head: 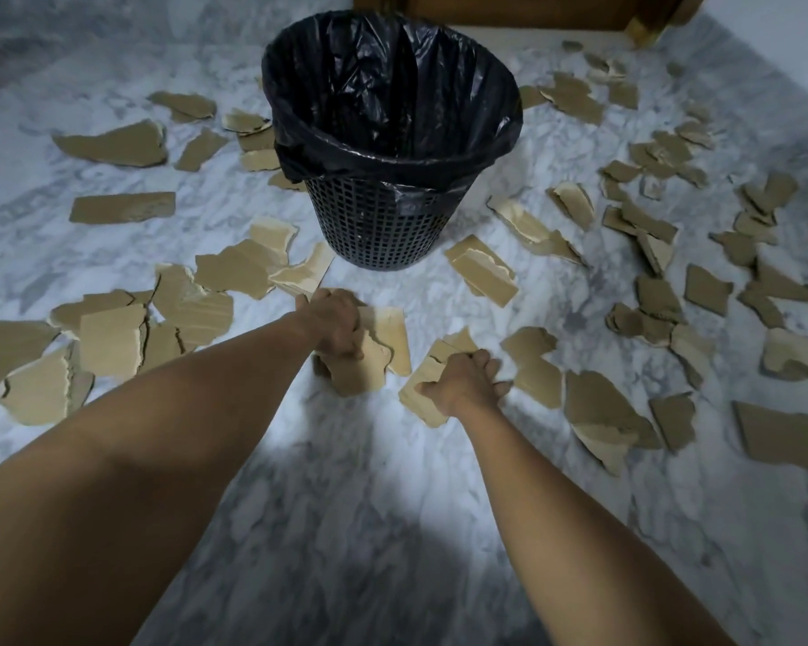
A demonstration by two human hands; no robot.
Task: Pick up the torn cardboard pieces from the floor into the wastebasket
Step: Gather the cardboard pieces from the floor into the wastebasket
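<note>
One black mesh wastebasket [383,226] stands upright in the upper centre of the frame on a white-grey marble floor [346,482]. It is lined with one black plastic bag [393,86], whose edge is folded down over the rim. Torn cardboard pieces [122,208] lie on the floor all round it, several dozen in all. Many overlap, so an exact count is not possible. Roughly twenty lie to the left of the basket, mostly larger slabs, and the greater number lie to the right, smaller and more densely scattered up toward the upper right corner. Some show a brown face and others a paler peeled face. Two bare forearms reach in from the bottom edge, and the two hands are near each other but apart, just below the basket at mid-frame. The left hand [334,326] has its fingers curled round a small stack of cardboard [360,370], in which at least two pieces can be made out, one brown and one pale. The right hand [467,380] grips one pale piece [418,405], with the thumb on its near face and the fingers curled over its far edge. I cannot tell whether these held pieces are lifted clear of the floor. One brown wooden panel [509,11] runs along the top edge of the frame behind the basket, and one white wall [784,35] fills the upper right corner.
</note>
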